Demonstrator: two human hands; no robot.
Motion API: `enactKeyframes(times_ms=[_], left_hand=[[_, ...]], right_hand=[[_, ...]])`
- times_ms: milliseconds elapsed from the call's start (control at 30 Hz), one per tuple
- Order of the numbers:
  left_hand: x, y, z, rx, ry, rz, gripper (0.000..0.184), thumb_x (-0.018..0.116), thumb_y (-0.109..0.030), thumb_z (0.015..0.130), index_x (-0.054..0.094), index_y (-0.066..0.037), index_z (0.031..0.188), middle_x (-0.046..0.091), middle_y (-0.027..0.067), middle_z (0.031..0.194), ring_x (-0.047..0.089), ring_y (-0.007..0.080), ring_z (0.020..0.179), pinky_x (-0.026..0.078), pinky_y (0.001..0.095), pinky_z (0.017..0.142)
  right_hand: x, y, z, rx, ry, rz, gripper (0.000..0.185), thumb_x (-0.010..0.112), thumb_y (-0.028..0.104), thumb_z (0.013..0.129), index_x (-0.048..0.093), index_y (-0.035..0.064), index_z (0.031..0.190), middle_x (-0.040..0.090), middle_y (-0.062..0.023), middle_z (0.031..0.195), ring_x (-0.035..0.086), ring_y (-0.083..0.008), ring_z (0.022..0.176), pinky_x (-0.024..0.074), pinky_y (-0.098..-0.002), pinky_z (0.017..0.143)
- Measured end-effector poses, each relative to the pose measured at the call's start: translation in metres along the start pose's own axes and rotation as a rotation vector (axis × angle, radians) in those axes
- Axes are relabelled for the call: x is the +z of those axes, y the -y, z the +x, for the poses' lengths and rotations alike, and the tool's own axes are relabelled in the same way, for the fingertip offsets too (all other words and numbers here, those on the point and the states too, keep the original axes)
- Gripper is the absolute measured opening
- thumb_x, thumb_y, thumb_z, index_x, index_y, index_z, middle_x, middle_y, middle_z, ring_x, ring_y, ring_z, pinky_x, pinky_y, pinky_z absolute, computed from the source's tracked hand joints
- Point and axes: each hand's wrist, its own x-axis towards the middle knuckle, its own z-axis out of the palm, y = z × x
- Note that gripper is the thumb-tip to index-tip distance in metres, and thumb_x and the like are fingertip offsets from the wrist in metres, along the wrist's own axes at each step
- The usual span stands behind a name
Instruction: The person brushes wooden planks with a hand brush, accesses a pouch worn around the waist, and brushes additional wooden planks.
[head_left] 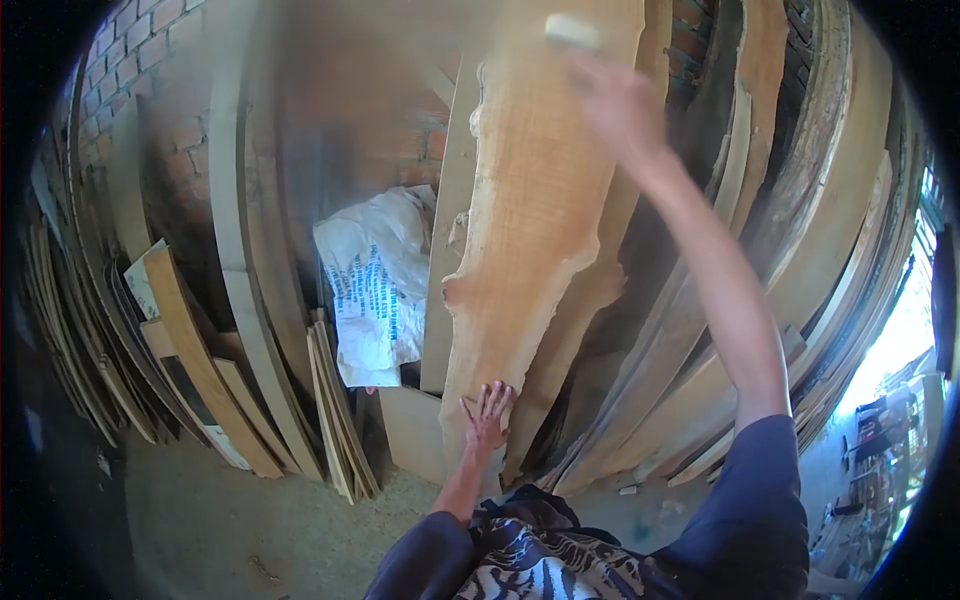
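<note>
A tall, pale wooden slab (540,200) with wavy natural edges stands upright in front of me. My left hand (487,415) lies on its lower part with the fingers spread. My right hand (615,105) is raised near the slab's upper right edge and smeared by motion. A small whitish block (573,32) shows just beyond its fingers, blurred; whether the fingers are closed around it is hard to make out.
More boards (240,300) lean along the brick wall (140,50) on the left, and others (820,230) on the right. A white printed sack (378,280) hangs left of the slab. Concrete floor (200,520) lies below.
</note>
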Motion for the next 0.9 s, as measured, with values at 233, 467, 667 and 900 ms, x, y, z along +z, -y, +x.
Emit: enactKeyframes(times_ms=[233,467,667,900], left_hand=[[-0.001,0.000,0.001,-0.004,0.039,0.018,0.120,0.084,-0.048,0.077,0.005,-0.035,0.167,0.005,-0.0067,0.175,0.012,0.0242,0.161,0.014,0.0796,0.118],[0.004,0.003,0.003,-0.005,0.045,0.033,0.120,0.084,-0.049,0.077,0.005,-0.036,0.167,0.004,-0.0069,0.175,0.012,0.0253,0.161,0.015,0.0803,0.117],[-0.001,0.002,0.003,0.001,0.062,0.034,0.121,0.085,-0.048,0.076,0.006,-0.037,0.167,0.006,-0.0074,0.175,0.012,0.0241,0.161,0.016,0.0810,0.116],[-0.012,0.010,0.000,0.023,0.055,0.040,0.120,0.085,-0.044,0.077,0.006,-0.039,0.166,0.006,-0.0091,0.175,0.013,0.0231,0.161,0.016,0.0816,0.116]], right_hand=[[-0.012,0.160,-0.226,-0.383,0.602,0.149,0.044,0.060,0.018,0.091,0.064,0.0006,0.132,0.072,-0.0141,0.116,0.072,-0.0195,0.082,0.0523,-0.0345,0.069],[-0.033,0.089,-0.157,0.455,0.733,0.563,0.032,0.051,0.031,0.108,0.076,0.0168,0.121,0.076,-0.0126,0.087,0.073,-0.0276,0.070,0.0548,-0.0393,0.064],[-0.051,-0.036,-0.031,0.353,-0.060,0.215,0.029,0.061,0.027,0.103,0.073,0.0093,0.122,0.075,-0.0209,0.090,0.073,-0.0337,0.074,0.0561,-0.0420,0.063],[-0.037,0.067,-0.178,-0.065,0.237,-0.102,0.048,0.060,0.001,0.085,0.067,0.0075,0.131,0.072,-0.0089,0.112,0.062,-0.0227,0.083,0.0504,-0.0385,0.072]])
